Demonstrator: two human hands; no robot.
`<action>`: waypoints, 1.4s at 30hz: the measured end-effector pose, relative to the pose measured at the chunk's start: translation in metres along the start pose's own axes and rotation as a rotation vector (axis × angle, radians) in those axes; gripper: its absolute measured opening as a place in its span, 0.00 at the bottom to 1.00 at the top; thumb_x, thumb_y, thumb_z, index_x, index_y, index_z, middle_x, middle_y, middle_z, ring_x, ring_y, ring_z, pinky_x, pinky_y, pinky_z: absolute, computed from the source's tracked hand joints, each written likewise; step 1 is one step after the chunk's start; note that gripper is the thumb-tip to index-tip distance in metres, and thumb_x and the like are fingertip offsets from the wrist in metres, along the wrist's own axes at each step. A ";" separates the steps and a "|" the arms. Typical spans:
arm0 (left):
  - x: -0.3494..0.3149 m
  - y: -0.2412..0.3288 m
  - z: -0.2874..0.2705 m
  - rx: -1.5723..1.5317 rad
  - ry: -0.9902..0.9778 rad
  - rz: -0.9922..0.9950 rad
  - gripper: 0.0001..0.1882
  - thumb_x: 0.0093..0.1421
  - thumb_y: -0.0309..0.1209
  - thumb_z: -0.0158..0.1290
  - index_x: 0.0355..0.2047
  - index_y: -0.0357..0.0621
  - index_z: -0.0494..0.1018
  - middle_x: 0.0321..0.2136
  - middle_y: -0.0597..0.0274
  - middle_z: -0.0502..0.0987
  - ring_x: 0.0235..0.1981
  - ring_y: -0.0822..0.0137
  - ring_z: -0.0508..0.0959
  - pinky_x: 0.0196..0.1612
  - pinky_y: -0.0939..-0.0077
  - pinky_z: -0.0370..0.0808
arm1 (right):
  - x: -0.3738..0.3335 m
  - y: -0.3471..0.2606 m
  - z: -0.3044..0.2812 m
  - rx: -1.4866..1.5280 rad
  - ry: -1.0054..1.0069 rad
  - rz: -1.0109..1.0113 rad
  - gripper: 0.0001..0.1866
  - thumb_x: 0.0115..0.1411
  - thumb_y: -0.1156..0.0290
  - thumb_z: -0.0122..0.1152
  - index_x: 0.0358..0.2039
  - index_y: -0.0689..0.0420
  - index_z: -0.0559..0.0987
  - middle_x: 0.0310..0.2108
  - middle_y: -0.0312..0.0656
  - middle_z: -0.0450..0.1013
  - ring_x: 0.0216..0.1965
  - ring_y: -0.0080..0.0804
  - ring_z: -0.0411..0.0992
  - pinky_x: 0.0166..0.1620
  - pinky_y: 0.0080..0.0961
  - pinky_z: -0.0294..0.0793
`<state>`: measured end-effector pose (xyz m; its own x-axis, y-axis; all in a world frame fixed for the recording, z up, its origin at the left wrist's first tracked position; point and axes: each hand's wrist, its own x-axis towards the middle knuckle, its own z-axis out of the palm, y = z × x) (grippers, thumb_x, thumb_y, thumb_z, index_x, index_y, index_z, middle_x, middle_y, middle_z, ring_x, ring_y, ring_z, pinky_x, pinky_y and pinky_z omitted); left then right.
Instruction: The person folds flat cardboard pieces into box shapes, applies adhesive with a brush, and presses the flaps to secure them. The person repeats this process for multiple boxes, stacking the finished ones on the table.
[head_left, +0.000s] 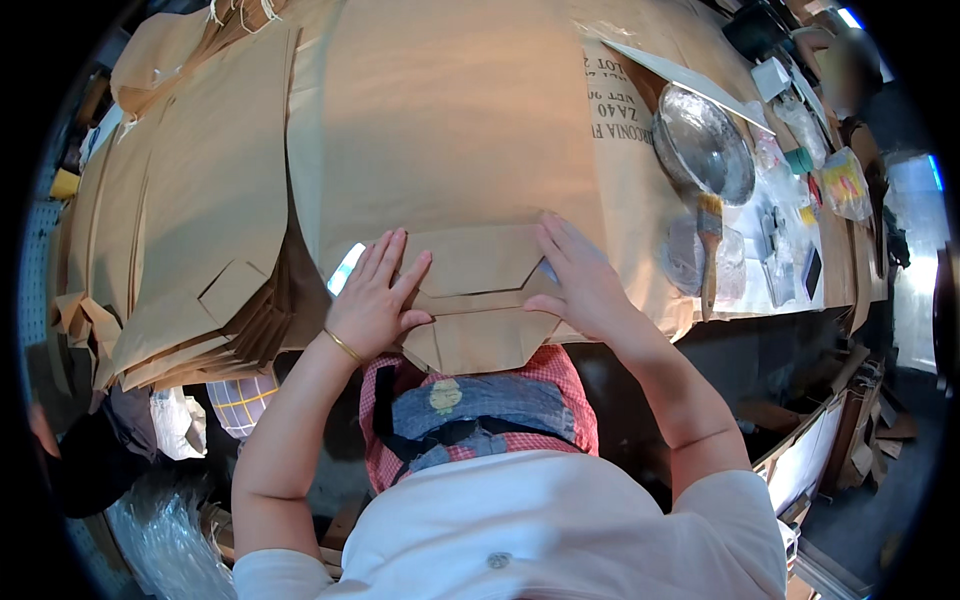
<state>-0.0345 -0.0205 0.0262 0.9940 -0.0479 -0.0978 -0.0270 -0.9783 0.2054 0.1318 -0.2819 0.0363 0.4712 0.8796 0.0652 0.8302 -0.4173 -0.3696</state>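
A large brown kraft paper bag (460, 130) lies flat in front of me, its folded bottom end (475, 340) reaching past the near edge of the table. My left hand (375, 295) lies on the left side of that folded end, fingers spread and pointing away from me. On the right side, my right hand (583, 285) presses on the folded flap with its fingers stretched out and the thumb apart. Both palms rest on the paper and neither hand grips anything. The flap lies between my two hands, with an open fold line across it.
At the left is a stack of brown paper bags (200, 200) with folded ends. To the right stand a metal bowl (703, 145) and a brush (709, 240) with a wooden handle. Plastic bags (848, 185) and a dark phone-like object (811, 272) lie farther right.
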 end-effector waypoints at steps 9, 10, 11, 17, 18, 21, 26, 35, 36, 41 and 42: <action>-0.008 -0.011 -0.010 -0.033 0.007 -0.039 0.47 0.46 0.48 0.63 0.61 0.37 0.58 0.63 0.44 0.56 0.65 0.48 0.56 0.65 0.61 0.58 | -0.010 0.017 0.001 -0.027 0.006 -0.019 0.47 0.42 0.50 0.71 0.57 0.67 0.66 0.59 0.54 0.63 0.63 0.48 0.59 0.62 0.37 0.62; -0.007 -0.011 -0.011 -0.035 0.006 -0.036 0.47 0.45 0.48 0.64 0.61 0.37 0.58 0.63 0.44 0.57 0.64 0.48 0.56 0.65 0.61 0.58 | -0.010 0.017 0.001 -0.020 0.014 -0.029 0.47 0.42 0.51 0.72 0.57 0.66 0.66 0.59 0.53 0.63 0.63 0.48 0.59 0.62 0.37 0.62; -0.006 -0.012 -0.011 -0.035 0.014 -0.015 0.46 0.45 0.47 0.64 0.60 0.37 0.59 0.62 0.44 0.57 0.64 0.49 0.56 0.65 0.61 0.58 | -0.009 0.017 0.001 -0.012 0.023 -0.038 0.47 0.41 0.52 0.72 0.57 0.66 0.66 0.59 0.53 0.64 0.63 0.48 0.59 0.62 0.36 0.62; 0.000 -0.014 -0.015 -0.103 0.023 0.011 0.45 0.42 0.42 0.66 0.59 0.38 0.60 0.62 0.45 0.59 0.64 0.49 0.57 0.65 0.61 0.58 | 0.007 0.013 -0.002 0.253 -0.093 -0.055 0.48 0.40 0.59 0.75 0.61 0.61 0.63 0.62 0.50 0.60 0.64 0.47 0.56 0.65 0.36 0.58; -0.001 -0.012 -0.016 -0.115 0.011 0.002 0.46 0.42 0.40 0.67 0.60 0.38 0.60 0.62 0.45 0.58 0.64 0.48 0.57 0.65 0.60 0.58 | 0.008 0.018 -0.006 0.224 -0.095 -0.029 0.49 0.39 0.59 0.75 0.61 0.61 0.63 0.62 0.50 0.59 0.65 0.47 0.55 0.65 0.36 0.58; -0.001 -0.010 -0.012 -0.122 0.069 0.011 0.46 0.40 0.38 0.68 0.58 0.38 0.61 0.61 0.46 0.60 0.63 0.49 0.58 0.64 0.61 0.59 | 0.000 0.025 -0.006 0.149 -0.104 0.009 0.50 0.40 0.59 0.74 0.62 0.61 0.61 0.63 0.50 0.58 0.65 0.47 0.54 0.65 0.36 0.57; -0.005 -0.010 -0.011 -0.126 0.103 0.026 0.44 0.39 0.38 0.68 0.57 0.37 0.63 0.60 0.46 0.62 0.62 0.49 0.60 0.63 0.62 0.61 | -0.008 0.024 0.001 0.038 -0.065 -0.092 0.48 0.44 0.56 0.70 0.62 0.63 0.61 0.63 0.51 0.57 0.65 0.47 0.54 0.65 0.36 0.58; 0.017 0.012 0.000 -0.204 0.003 0.142 0.47 0.41 0.41 0.67 0.59 0.35 0.60 0.61 0.44 0.60 0.64 0.46 0.57 0.65 0.61 0.56 | 0.008 0.005 0.007 0.147 -0.106 -0.194 0.44 0.46 0.62 0.71 0.62 0.61 0.61 0.63 0.51 0.57 0.65 0.49 0.54 0.65 0.39 0.57; 0.023 0.020 -0.001 -0.207 0.055 0.139 0.46 0.42 0.40 0.67 0.59 0.36 0.61 0.60 0.44 0.61 0.63 0.47 0.59 0.65 0.62 0.57 | 0.014 -0.001 0.007 0.231 -0.094 -0.164 0.43 0.46 0.64 0.71 0.61 0.60 0.63 0.62 0.51 0.59 0.64 0.49 0.56 0.65 0.38 0.57; 0.002 0.023 -0.033 -0.771 0.355 -0.040 0.32 0.50 0.39 0.62 0.53 0.37 0.67 0.49 0.46 0.72 0.52 0.49 0.71 0.55 0.62 0.67 | -0.004 0.002 0.007 0.724 0.202 0.162 0.33 0.45 0.71 0.72 0.54 0.59 0.71 0.55 0.49 0.68 0.59 0.45 0.63 0.65 0.37 0.57; -0.006 0.021 -0.048 -0.684 0.482 -0.218 0.21 0.53 0.33 0.59 0.46 0.38 0.72 0.41 0.48 0.76 0.44 0.49 0.75 0.47 0.61 0.72 | -0.009 0.007 0.004 0.543 0.215 0.174 0.33 0.44 0.69 0.73 0.52 0.59 0.73 0.50 0.48 0.69 0.56 0.45 0.65 0.62 0.37 0.60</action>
<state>-0.0361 -0.0309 0.0782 0.9102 0.3690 0.1883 0.0856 -0.6123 0.7860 0.1326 -0.2915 0.0293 0.6828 0.7195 0.1268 0.4921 -0.3246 -0.8078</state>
